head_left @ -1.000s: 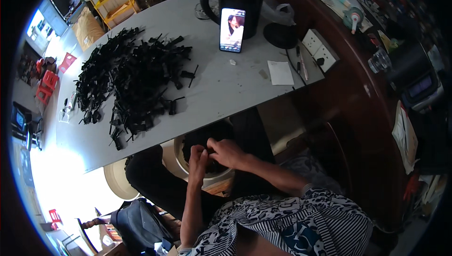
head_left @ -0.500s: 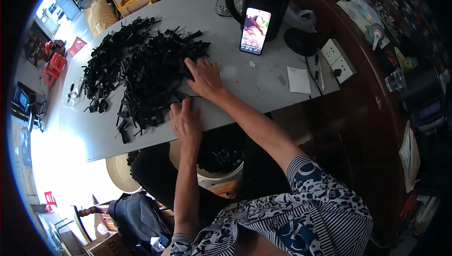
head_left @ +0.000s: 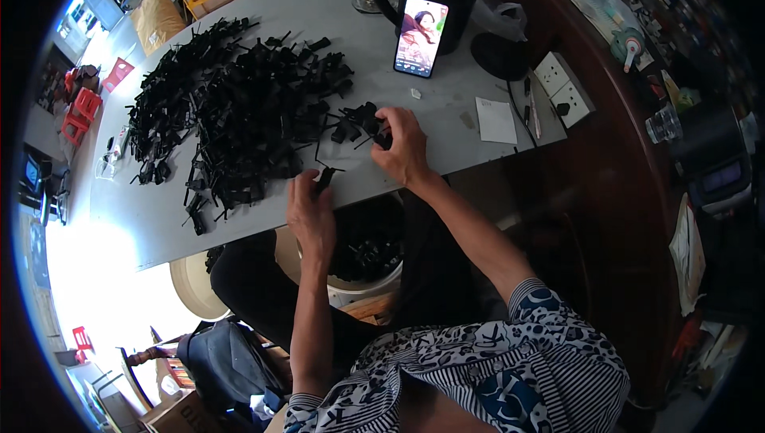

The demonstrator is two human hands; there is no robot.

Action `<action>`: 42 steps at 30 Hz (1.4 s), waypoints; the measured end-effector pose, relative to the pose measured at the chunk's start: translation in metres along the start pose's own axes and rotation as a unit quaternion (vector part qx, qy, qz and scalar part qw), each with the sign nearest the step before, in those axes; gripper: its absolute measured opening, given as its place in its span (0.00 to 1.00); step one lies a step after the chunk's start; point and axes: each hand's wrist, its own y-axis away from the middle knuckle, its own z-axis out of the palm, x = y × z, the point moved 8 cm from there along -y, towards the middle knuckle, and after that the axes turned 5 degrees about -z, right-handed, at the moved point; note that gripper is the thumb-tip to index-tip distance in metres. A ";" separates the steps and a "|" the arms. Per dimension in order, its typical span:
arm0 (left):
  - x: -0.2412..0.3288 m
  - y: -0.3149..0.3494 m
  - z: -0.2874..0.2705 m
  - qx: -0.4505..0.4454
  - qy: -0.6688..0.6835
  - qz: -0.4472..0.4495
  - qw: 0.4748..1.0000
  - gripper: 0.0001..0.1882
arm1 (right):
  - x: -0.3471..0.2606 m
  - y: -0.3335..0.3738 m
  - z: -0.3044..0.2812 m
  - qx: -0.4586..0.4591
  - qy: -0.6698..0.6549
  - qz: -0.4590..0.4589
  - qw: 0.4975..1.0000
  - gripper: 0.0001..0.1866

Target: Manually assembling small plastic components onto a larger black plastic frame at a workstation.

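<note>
A wide heap of small black plastic parts (head_left: 247,102) with thin stems lies on the grey table (head_left: 374,50). Near the table's front edge, my left hand (head_left: 311,214) pinches one black part (head_left: 325,179) between thumb and fingers. To its right, my right hand (head_left: 405,148) curls its fingers round a few black parts (head_left: 371,122) at the heap's right side; how many it grips is hidden. Below the table edge, a pale bucket (head_left: 390,280) by my legs holds more black parts (head_left: 368,258).
A lit phone (head_left: 420,37) leans on a black kettle (head_left: 450,3) at the back. A round black base (head_left: 502,56), a white paper (head_left: 496,120) and a power strip (head_left: 563,89) are on the right. Another pale tub (head_left: 195,286) stands below left.
My right hand has moved right and nearer, drawing a few black parts out from the heap. My left hand has taken hold of a part. The view has shifted slightly.
</note>
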 end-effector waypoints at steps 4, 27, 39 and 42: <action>-0.028 -0.004 0.001 -0.042 0.152 -0.094 0.983 0.11 | 0.016 0.002 -0.002 -0.005 -0.117 0.039 0.992 0.10; -0.010 0.054 0.019 -0.259 0.432 -0.213 0.837 0.09 | -0.064 0.073 -0.012 -0.244 -0.517 0.236 0.786 0.06; 0.032 0.062 0.005 -0.203 0.246 -0.080 0.944 0.11 | -0.060 0.104 -0.011 -0.209 -0.477 0.285 0.805 0.05; 0.037 0.068 0.000 -0.150 0.135 -0.017 0.979 0.11 | -0.070 0.106 -0.015 -0.134 -0.512 0.282 0.800 0.06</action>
